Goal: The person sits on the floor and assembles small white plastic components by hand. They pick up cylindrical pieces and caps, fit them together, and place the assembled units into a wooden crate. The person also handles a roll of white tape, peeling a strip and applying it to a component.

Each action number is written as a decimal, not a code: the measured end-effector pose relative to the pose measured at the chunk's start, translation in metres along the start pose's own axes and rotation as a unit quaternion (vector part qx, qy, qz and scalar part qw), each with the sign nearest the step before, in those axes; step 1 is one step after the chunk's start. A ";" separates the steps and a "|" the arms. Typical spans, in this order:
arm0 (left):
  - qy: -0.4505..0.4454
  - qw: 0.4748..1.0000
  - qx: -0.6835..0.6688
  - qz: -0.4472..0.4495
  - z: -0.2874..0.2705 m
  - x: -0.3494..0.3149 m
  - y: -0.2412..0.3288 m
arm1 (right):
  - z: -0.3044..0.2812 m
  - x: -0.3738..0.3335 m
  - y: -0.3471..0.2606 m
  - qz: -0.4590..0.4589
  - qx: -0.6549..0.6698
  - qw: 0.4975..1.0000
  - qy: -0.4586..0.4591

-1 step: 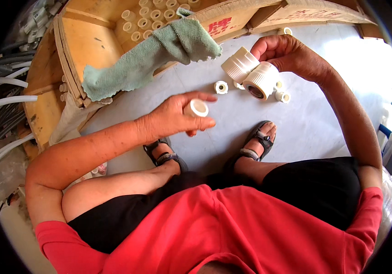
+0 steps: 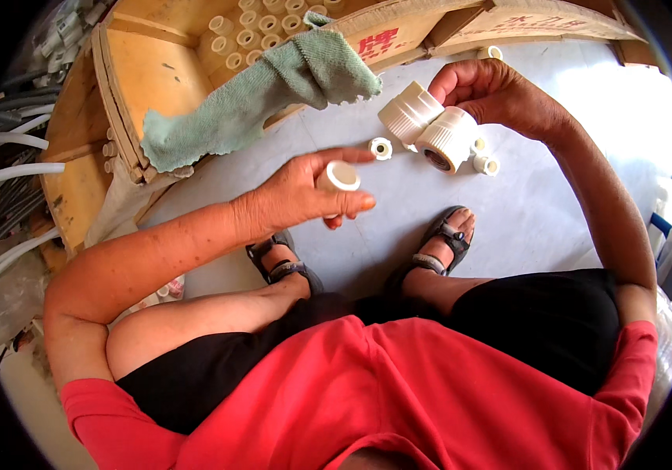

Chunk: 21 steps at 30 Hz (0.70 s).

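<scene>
My left hand point(image 2: 297, 192) is closed round a small white plastic pipe fitting point(image 2: 341, 177), its round end turned upward between thumb and fingers. To the right and farther off, my right hand point(image 2: 500, 94) has its fingers curled against two larger white ribbed pipe fittings point(image 2: 412, 112), which sit side by side. The nearer of these, a ribbed fitting point(image 2: 447, 139), shows a darker threaded opening facing me. The fingertips behind them are partly hidden. Just left of the pair lies a small white fitting point(image 2: 381, 149), and a second small fitting point(image 2: 487, 165) lies to their right.
A wooden box point(image 2: 156, 70) at the far left holds rows of white fittings point(image 2: 247, 37). Over its edge hangs a green cloth point(image 2: 265, 98). White and grey pipes point(image 2: 19, 178) stick out at the left. My sandalled feet point(image 2: 438, 247) rest on the grey floor point(image 2: 344, 243).
The fitting in my left hand has tipped slightly and shifted a little to the right with the hand. My right hand and its two fittings look almost unmoved.
</scene>
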<state>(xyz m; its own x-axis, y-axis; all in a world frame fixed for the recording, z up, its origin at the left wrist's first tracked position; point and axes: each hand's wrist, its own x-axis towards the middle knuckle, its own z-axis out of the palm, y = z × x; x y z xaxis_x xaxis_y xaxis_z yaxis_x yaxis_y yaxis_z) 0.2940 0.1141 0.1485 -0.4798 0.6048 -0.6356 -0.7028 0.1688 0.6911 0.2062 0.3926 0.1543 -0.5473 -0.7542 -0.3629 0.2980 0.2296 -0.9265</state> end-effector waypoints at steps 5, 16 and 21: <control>-0.003 0.997 -0.049 0.053 0.006 0.004 0.021 | 0.013 0.003 -0.003 0.003 -0.012 1.000 -0.019; -0.001 0.999 -0.043 0.034 -0.002 0.002 0.018 | 0.023 0.008 -0.007 -0.018 -0.036 0.998 -0.040; -0.007 0.999 -0.037 0.029 -0.002 0.004 0.021 | 0.021 0.010 -0.008 0.013 -0.076 0.996 -0.035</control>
<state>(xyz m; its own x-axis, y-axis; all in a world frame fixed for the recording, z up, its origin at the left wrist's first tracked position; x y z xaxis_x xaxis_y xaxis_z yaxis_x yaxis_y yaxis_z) 0.2768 0.1182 0.1598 -0.5145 0.6227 -0.5895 -0.7109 0.0748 0.6993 0.2142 0.3702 0.1602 -0.4838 -0.7865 -0.3839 0.1872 0.3355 -0.9233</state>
